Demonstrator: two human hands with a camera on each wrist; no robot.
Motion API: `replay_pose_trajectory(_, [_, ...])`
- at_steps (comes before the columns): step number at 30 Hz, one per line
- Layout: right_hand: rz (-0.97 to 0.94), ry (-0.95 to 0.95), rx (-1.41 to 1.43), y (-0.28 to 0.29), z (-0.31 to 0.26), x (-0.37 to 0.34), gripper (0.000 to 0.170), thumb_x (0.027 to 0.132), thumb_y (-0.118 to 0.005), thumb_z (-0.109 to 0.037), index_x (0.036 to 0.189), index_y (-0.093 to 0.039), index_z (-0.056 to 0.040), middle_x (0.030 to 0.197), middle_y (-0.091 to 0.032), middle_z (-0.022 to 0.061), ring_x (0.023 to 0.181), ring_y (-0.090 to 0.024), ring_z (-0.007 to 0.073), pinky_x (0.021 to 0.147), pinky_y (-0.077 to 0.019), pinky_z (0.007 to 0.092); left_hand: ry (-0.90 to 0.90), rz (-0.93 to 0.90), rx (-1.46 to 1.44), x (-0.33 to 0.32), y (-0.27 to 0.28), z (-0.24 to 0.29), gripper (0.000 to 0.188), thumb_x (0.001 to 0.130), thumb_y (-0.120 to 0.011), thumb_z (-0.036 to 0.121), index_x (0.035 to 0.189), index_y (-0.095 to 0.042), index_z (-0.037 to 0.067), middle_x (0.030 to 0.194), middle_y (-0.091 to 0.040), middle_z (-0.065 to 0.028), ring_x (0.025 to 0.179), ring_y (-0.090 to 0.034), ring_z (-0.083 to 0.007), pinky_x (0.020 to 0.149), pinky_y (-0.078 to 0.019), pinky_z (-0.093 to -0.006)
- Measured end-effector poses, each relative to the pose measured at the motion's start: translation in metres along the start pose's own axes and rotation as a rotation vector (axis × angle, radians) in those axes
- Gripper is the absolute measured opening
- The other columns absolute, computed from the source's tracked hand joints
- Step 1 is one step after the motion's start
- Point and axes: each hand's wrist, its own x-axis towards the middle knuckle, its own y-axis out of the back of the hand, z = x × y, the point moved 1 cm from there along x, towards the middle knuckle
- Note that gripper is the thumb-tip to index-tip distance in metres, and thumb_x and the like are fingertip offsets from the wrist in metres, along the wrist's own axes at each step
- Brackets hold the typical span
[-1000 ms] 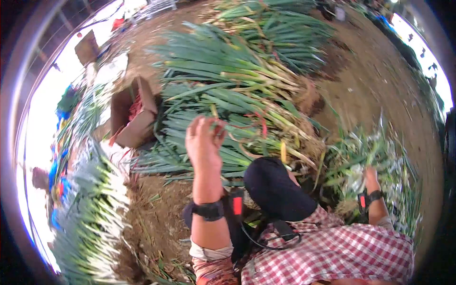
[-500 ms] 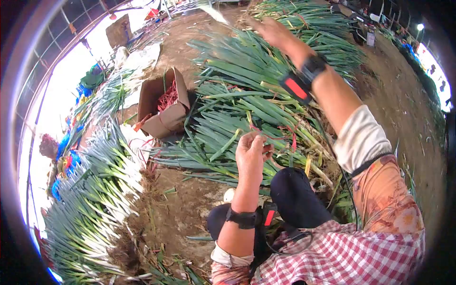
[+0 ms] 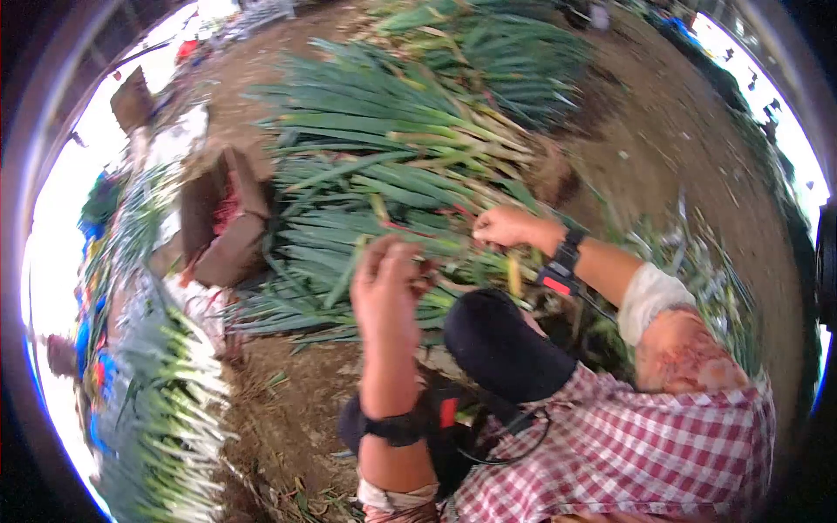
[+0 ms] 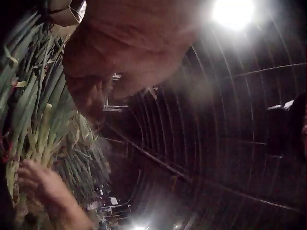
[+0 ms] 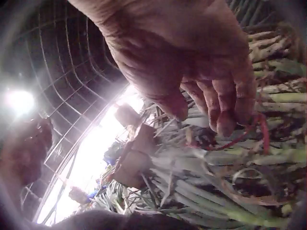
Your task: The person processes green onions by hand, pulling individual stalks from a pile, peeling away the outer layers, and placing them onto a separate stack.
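Note:
In the head view, my right hand (image 3: 510, 227) reaches over a pile of long green onions (image 3: 349, 209). The right wrist view shows its fingers bent loosely downward, the thumb apart and nothing visible in the grasp. A thin red tie (image 5: 264, 134) lies across the stalks right by the fingertips. My left hand (image 3: 388, 288) is raised over the near side of the pile, its fingers loosely curled and partly hidden behind the palm. No held thing shows in the left wrist view, where the right hand (image 4: 45, 184) appears low over the onions.
A cardboard box (image 3: 240, 248) with red strands inside stands left of the pile. White-stemmed onions (image 3: 183, 410) lie in a row at the lower left. Loose leaves (image 3: 697, 279) are spread on the right. My dark-clothed knee (image 3: 506, 344) is just before the pile.
My right hand went from the loose leaves at right to the pile's far end, then came back to the middle by the red tie. The left hand stays raised; the head view has shifted.

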Motion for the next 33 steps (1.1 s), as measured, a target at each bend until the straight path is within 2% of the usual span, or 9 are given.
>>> replay_pose_trajectory(5, [0.061,-0.182,-0.175,-0.006,0.109,-0.014,0.026,0.077,-0.052,-0.027,0.077,-0.059,-0.0022,0.063,-0.060,0.0112,0.057,-0.059,0.0191,0.054,-0.0466,0.0327,-0.121,0.135,0.030,-0.017,0.005,0.019,0.028,0.080,-0.054,0.014,0.106,-0.048,0.004,0.089,-0.057,-0.0086,0.068,-0.058,-0.0176,0.055,-0.0460,-0.0249])
replay_pose_trajectory(7, [0.244,-0.045,-0.401,-0.007,0.123,-0.027,0.026,0.076,-0.051,-0.025,0.078,-0.057,-0.0002,0.069,-0.059,0.0181,0.066,-0.059,0.0305,0.060,-0.0465,0.0395,-0.135,0.157,0.020,-0.019,0.009,0.022,0.026,0.083,-0.053,0.016,0.105,-0.049,0.004,0.088,-0.058,-0.0083,0.068,-0.058,-0.0173,0.057,-0.0470,-0.0257])
replay_pose_trajectory(11, [0.430,-0.144,-0.401,-0.021,0.154,-0.023,0.030,0.077,-0.051,-0.028,0.085,-0.054,0.0012,0.082,-0.057,0.0225,0.076,-0.055,0.0387,0.066,-0.0438,0.0463,-0.132,0.179,0.060,-0.018,0.000,0.023,0.029,0.083,-0.053,0.020,0.108,-0.048,0.005,0.090,-0.058,-0.0073,0.069,-0.057,-0.0160,0.059,-0.0465,-0.0247])
replay_pose_trajectory(15, [0.185,-0.139,-0.309,-0.050,0.144,-0.022,0.040,0.070,-0.060,-0.032,0.092,-0.052,0.0001,0.085,-0.057,0.0189,0.083,-0.056,0.0347,0.067,-0.0446,0.0454,-0.115,0.163,0.126,-0.012,-0.007,0.015,0.030,0.084,-0.052,0.023,0.109,-0.047,0.006,0.091,-0.057,-0.0066,0.071,-0.057,-0.0151,0.060,-0.0453,-0.0240])
replay_pose_trajectory(16, [0.271,-0.101,-0.382,-0.062,0.159,-0.024,0.043,0.071,-0.060,-0.029,0.101,-0.047,-0.0008,0.092,-0.054,0.0195,0.083,-0.054,0.0364,0.069,-0.0439,0.0436,-0.103,0.141,0.139,-0.012,-0.013,0.016,0.030,0.084,-0.052,0.023,0.109,-0.047,0.007,0.092,-0.057,-0.0064,0.072,-0.057,-0.0149,0.060,-0.0448,-0.0239])
replay_pose_trajectory(21, [0.515,-0.330,-0.345,-0.079,0.187,-0.048,0.035,0.075,-0.056,-0.026,0.098,-0.046,-0.0009,0.093,-0.051,0.0192,0.083,-0.053,0.0359,0.068,-0.0435,0.0446,-0.066,0.170,0.180,-0.008,-0.020,0.012,0.029,0.084,-0.051,0.023,0.108,-0.048,0.007,0.092,-0.057,-0.0059,0.073,-0.056,-0.0147,0.062,-0.0437,-0.0242])
replay_pose_trajectory(23, [0.476,-0.269,-0.347,-0.075,0.189,-0.059,0.034,0.076,-0.055,-0.027,0.097,-0.046,-0.0013,0.091,-0.051,0.0192,0.082,-0.053,0.0367,0.067,-0.0435,0.0449,-0.072,0.145,0.180,-0.012,-0.018,0.012,0.029,0.084,-0.051,0.023,0.108,-0.048,0.007,0.092,-0.057,-0.0059,0.073,-0.056,-0.0148,0.062,-0.0435,-0.0244])
replay_pose_trajectory(28, [0.560,-0.009,-0.240,-0.022,0.138,-0.112,0.034,0.078,-0.054,-0.032,0.092,-0.046,-0.0024,0.074,-0.053,0.0201,0.071,-0.054,0.0375,0.059,-0.0409,0.0461,-0.022,0.150,0.219,-0.002,-0.031,0.001,0.028,0.083,-0.052,0.021,0.107,-0.049,0.006,0.089,-0.057,-0.0063,0.072,-0.057,-0.0157,0.062,-0.0453,-0.0252])
replay_pose_trajectory(33, [0.560,0.017,-0.030,0.052,0.102,-0.168,0.036,0.080,-0.056,-0.034,0.077,-0.053,0.0026,0.069,-0.054,0.0227,0.066,-0.055,0.0374,0.059,-0.0418,0.0401,0.070,0.039,0.300,0.012,-0.045,-0.021,0.022,0.083,-0.052,0.020,0.099,-0.053,0.005,0.084,-0.058,-0.0073,0.067,-0.058,-0.0161,0.055,-0.0472,-0.0246])
